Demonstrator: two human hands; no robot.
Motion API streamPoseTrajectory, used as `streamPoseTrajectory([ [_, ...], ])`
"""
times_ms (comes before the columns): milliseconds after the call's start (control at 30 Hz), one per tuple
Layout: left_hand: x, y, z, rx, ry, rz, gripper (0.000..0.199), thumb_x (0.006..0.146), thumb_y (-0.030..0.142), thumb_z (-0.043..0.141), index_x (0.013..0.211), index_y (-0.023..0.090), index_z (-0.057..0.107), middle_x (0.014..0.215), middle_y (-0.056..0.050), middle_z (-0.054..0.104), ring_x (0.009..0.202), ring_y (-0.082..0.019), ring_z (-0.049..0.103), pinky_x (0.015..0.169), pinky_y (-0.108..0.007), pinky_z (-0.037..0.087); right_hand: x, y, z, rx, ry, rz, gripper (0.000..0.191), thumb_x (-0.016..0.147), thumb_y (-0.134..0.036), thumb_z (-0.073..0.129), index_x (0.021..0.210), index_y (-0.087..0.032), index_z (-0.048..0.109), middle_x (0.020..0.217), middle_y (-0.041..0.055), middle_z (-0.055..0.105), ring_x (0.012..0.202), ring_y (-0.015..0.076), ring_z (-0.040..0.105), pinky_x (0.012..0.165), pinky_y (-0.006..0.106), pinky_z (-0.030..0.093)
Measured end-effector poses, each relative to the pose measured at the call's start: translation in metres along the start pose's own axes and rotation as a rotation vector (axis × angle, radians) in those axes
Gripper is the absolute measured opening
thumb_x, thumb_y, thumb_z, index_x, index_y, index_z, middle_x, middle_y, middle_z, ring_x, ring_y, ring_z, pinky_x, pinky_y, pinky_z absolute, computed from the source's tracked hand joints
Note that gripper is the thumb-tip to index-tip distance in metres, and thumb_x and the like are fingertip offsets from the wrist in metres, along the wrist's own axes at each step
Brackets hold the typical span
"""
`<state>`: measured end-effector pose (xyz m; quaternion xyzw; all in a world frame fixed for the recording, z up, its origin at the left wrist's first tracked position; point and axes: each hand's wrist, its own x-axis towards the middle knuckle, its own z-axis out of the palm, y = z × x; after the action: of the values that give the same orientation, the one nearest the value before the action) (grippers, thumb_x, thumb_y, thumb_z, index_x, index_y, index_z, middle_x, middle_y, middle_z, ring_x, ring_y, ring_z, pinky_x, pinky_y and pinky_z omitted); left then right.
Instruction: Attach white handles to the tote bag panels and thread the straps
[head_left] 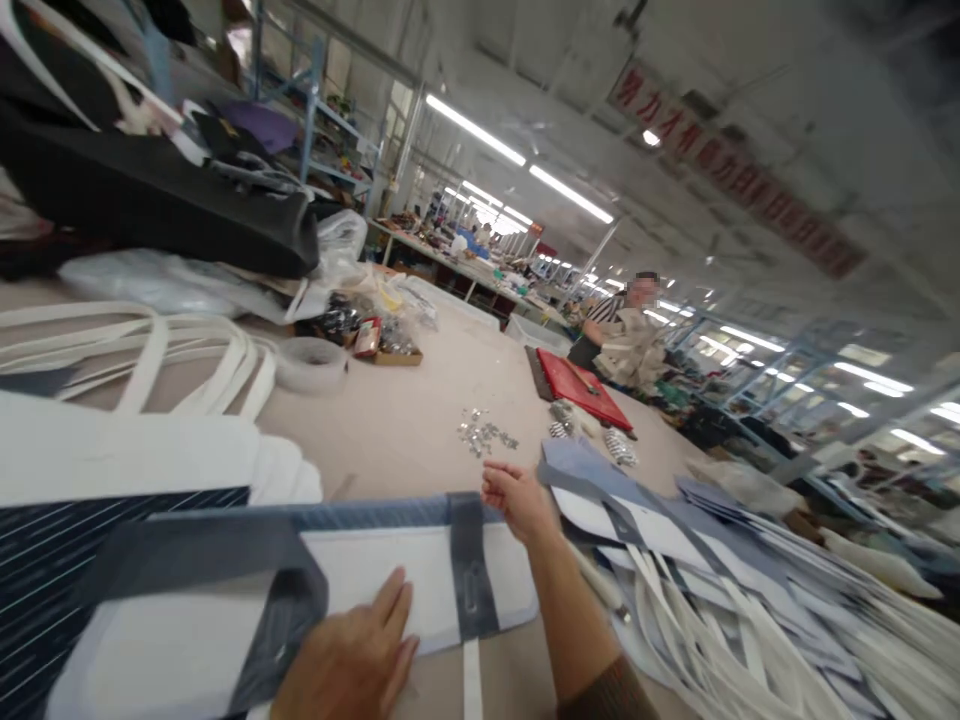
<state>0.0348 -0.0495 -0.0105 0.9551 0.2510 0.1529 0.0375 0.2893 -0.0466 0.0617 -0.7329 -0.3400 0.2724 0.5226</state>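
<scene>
Left hand [349, 655] lies low in the view, palm down over a white panel [431, 575]; index and middle fingers extended close together, thumb set apart, nothing pinched between them. Panel lies on the surface [397, 425], directly in front of the person, a blue striped strip [360, 515] along its far edge. A dark grey band [463, 545] crosses the panel to the right of the left hand; a narrow slot-like outline is visible on it, and a thin white strip [472, 680] extends from its near end. Right hand [523, 508] is over the panel's far right corner, fingers bent, thumb and index tips brought close; cannot tell whether a small item is pinched there. Just beyond the right hand: a scatter of small shiny pieces [484, 432]. Right of the right forearm: piled grey-and-white panels [679, 535] with long white straps [675, 620]. Left side: a stack of white pieces [150, 450], looped white strips [154, 360], and a roll of tape [311, 365] near a shallow cardboard box [397, 358]. Farther off, a red flat item [585, 390] lies on the surface near a person in a striped top [606, 308].
</scene>
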Motion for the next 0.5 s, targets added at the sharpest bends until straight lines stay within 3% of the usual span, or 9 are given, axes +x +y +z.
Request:
streamPoseTrajectory([
  [133,0.006,0.007,-0.028,-0.047,-0.165,-0.015,0.039,0.095,0.023,0.047,0.131,0.013,0.059,0.14,-0.017,0.057,0.083,-0.021,0.072,0.07,-0.033,0.06,-0.035,0.016,0.014,0.05,-0.117,0.05,0.04,0.064,-0.046,0.076,0.086,-0.014,0.072,0.063,-0.0009,0.063,0.058,0.0112,0.058,0.057,0.026,0.052],
  [300,0.006,0.006,-0.028,-0.039,-0.165,0.009,0.04,0.098,0.03,0.044,0.131,0.012,0.055,0.136,-0.015,0.058,0.079,-0.022,0.07,0.063,-0.036,0.057,-0.06,0.025,0.032,-0.084,-0.23,0.031,0.025,0.073,-0.035,0.07,0.085,-0.014,0.075,0.059,-0.002,0.063,0.055,0.0105,0.054,0.056,0.024,0.046],
  [500,0.005,0.006,-0.028,-0.05,-0.155,0.024,0.039,0.099,0.034,0.043,0.128,0.011,0.055,0.128,-0.012,0.061,0.076,-0.021,0.068,0.059,-0.034,0.053,-0.057,0.017,0.047,-0.342,-0.355,-0.103,0.026,0.081,-0.03,0.06,0.095,-0.015,0.076,0.06,-0.0016,0.063,0.054,0.0107,0.053,0.052,0.023,0.04],
])
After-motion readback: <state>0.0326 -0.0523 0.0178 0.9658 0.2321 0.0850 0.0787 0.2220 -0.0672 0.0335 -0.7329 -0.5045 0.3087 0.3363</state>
